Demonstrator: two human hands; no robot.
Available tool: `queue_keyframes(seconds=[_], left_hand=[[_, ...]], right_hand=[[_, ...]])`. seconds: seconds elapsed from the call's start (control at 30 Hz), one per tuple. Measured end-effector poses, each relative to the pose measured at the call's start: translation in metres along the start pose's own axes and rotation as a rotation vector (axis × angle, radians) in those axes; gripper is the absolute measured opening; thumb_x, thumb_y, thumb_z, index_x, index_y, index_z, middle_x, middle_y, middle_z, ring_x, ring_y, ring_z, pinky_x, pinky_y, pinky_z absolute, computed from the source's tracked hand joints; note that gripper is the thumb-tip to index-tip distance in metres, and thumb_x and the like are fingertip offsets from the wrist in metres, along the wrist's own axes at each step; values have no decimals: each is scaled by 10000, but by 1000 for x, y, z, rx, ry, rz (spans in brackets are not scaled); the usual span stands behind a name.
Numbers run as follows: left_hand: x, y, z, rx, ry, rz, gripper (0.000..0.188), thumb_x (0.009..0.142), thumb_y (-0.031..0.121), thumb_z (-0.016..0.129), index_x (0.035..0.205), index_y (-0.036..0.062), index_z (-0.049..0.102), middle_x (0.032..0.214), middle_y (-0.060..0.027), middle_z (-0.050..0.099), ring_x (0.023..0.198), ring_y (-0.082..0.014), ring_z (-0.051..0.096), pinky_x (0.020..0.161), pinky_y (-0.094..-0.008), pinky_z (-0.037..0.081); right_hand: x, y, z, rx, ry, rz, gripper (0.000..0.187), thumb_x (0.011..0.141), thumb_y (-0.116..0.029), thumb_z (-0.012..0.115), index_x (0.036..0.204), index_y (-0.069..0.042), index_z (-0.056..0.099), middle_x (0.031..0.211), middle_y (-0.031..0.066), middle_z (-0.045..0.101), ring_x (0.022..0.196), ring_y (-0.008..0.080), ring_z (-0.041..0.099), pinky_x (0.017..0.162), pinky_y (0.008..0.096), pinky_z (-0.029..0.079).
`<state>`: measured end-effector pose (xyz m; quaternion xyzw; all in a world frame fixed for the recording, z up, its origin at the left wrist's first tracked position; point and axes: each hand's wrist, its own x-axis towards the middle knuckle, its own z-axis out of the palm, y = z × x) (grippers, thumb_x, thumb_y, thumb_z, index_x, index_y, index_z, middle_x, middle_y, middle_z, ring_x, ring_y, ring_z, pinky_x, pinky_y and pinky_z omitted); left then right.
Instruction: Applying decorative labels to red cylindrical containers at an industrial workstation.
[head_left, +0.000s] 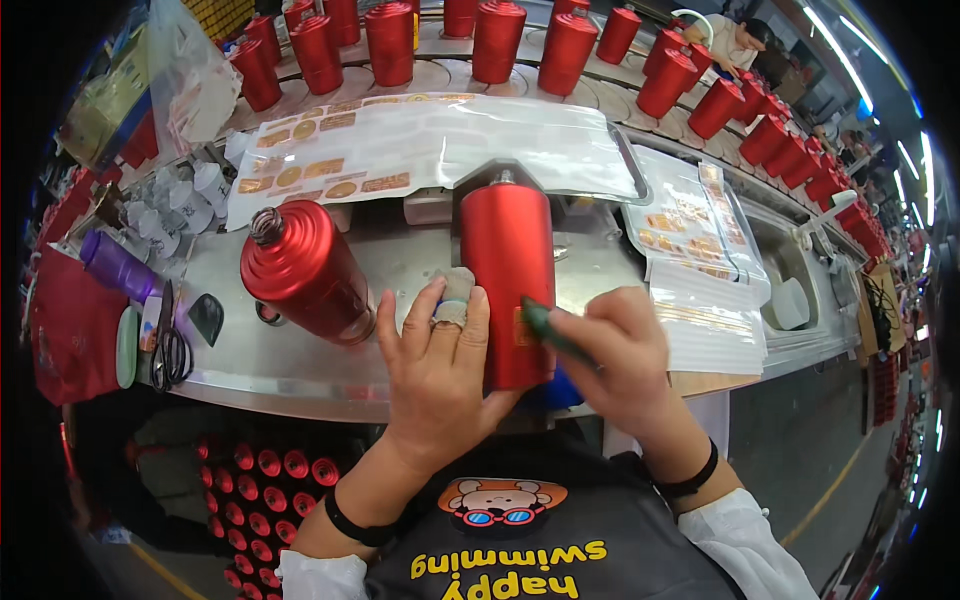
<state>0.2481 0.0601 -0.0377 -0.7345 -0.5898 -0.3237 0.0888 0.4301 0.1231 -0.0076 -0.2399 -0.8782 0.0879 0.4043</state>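
A glossy red bottle (507, 250) lies in a dark cradle, its neck pointing away from me. A small gold label (522, 327) shows on its body. My left hand (440, 370) steadies this bottle, index finger along its left side and thumb at its base; pale tape wraps one finger. My right hand (625, 360) is closed round a dark green scraper (555, 332), whose tip touches the bottle beside the label. Another red bottle (305, 270), with a bare threaded neck, stands to the left of my left hand.
Sheets of gold labels (330, 150) lie behind the cradle, with more label sheets (690, 220) at right. Scissors (172, 350) and a purple bottle (118, 265) sit at left. Red bottles ride a curved conveyor (440, 78). Below left are several stacked red bottles (262, 520). A person (735, 45) works beyond.
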Motion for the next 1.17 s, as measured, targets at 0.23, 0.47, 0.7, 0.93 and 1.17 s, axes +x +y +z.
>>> queue_keyframes(seconds=[0.23, 0.47, 0.7, 0.93, 1.17], left_hand=[[0, 0, -1, 3, -3, 9, 793, 701, 425, 757, 1272, -67, 509, 916, -170, 599, 1188, -407, 471, 1074, -607, 190], [-14, 8, 10, -109, 112, 43, 532, 786, 313, 686, 1233, 43, 583, 1044, -130, 638, 1211, -347, 470, 1103, -588, 153], [-15, 6, 13, 24, 132, 146, 553, 771, 337, 727, 1253, 103, 591, 1097, -59, 683, 1206, -294, 510, 1120, -562, 151], [-11, 11, 3, 46, 37, 39, 651, 795, 395, 697, 1306, 32, 522, 1210, -123, 612, 1206, -321, 499, 1101, -588, 184], [-26, -15, 19, -285, -10, -52, 752, 829, 437, 666, 1391, 4, 415, 1319, -179, 527, 1279, -395, 423, 1089, -635, 179]], right_hand=[[0, -4, -9, 131, -1, 138, 236, 698, -22, 756, 916, -47, 669, 746, 77, 533, 653, 211, 540, 578, 295, 408], [-20, 1, 8, 702, 94, 775, 198, 935, -179, 616, 984, 4, 560, 798, 40, 647, 684, 52, 578, 593, 211, 458], [-28, 11, 18, 579, 90, 780, 197, 921, -178, 626, 934, 9, 564, 718, 35, 611, 639, 57, 541, 573, 226, 444], [-26, 9, 19, 526, 103, 753, 190, 917, -176, 627, 935, 5, 573, 720, 32, 609, 641, 59, 529, 572, 230, 440], [-34, 10, 14, 516, 138, 593, 207, 906, -195, 652, 981, -12, 594, 748, 34, 630, 663, 66, 552, 595, 223, 447]])
